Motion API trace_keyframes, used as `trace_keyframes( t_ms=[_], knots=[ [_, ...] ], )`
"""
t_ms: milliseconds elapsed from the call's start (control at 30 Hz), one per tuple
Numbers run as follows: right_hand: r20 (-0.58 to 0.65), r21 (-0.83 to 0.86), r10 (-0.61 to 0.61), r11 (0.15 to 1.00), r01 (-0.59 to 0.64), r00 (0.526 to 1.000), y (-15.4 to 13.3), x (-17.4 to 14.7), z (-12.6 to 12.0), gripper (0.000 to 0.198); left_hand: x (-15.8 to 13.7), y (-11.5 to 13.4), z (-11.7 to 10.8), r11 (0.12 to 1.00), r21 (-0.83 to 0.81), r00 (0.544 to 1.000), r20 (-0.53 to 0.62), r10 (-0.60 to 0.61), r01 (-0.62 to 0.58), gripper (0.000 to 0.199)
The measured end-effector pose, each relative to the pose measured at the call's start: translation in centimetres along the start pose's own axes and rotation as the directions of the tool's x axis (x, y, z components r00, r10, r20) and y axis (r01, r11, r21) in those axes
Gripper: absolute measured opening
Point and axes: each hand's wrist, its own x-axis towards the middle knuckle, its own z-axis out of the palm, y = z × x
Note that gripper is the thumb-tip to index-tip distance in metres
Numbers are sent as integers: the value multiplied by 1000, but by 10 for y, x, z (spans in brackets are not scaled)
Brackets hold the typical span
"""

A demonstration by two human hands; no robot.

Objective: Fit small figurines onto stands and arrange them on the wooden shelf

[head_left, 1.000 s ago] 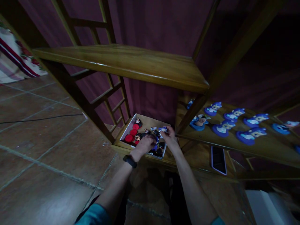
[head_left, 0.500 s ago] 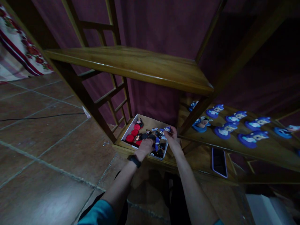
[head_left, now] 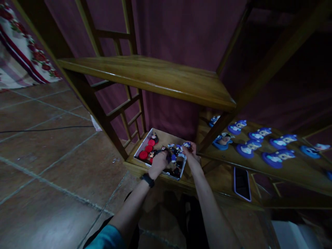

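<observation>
A shallow white cardboard box (head_left: pixel 144 165) holds several small figurines and red round bases. My left hand (head_left: pixel 159 162), with a dark band on its wrist, reaches into the middle of the box. Its fingers are curled down among dark pieces, and what they hold is hidden. At the box's right edge, my right hand (head_left: pixel 191 152) is closed on a small blue-and-white figurine (head_left: pixel 186 145). Between the hands lie more blue, white and dark figurines (head_left: pixel 173 158). Left of my left hand are the red bases (head_left: pixel 143 155) and a dark figurine (head_left: pixel 154 137).
The box sits on the low shelf of a wooden rack, under an upper wooden shelf (head_left: pixel 145 74). To the right, several blue-based figurines (head_left: pixel 249 148) stand on another shelf. Below them lies a dark tray with a pale rim (head_left: pixel 250 199). A black cable (head_left: pixel 46 129) crosses the tiled floor.
My left hand has shifted slightly within the box, uncovering more of the blue-and-white figurines beside it. My right hand stays at the right edge with its figurine. The view has tilted slightly.
</observation>
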Motion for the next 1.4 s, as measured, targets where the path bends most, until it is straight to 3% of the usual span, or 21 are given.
trace_keyframes(
  t_ms=[100,167,333,433,800,1400],
  knots=[
    [-6,166,105,981,-102,994,-6,-3,3,34,6,1,-12,887,-448,992,5,-122,111,12],
    [2,243,136,961,-133,991,-10,-5,6,36,7,2,-17,767,-618,984,64,-168,171,12],
    [55,341,173,922,-181,983,-11,-10,11,38,1,5,-26,427,-863,956,189,-224,271,22],
    [68,344,208,913,-219,976,-11,-11,13,39,-1,6,-30,331,-894,946,235,-224,301,23],
    [118,158,137,975,-155,983,-8,-10,18,37,-5,11,-33,279,-910,949,268,-166,306,25],
    [122,228,177,953,-201,977,2,-13,21,39,-7,14,-30,176,-927,944,324,-69,331,27]
  ],
)
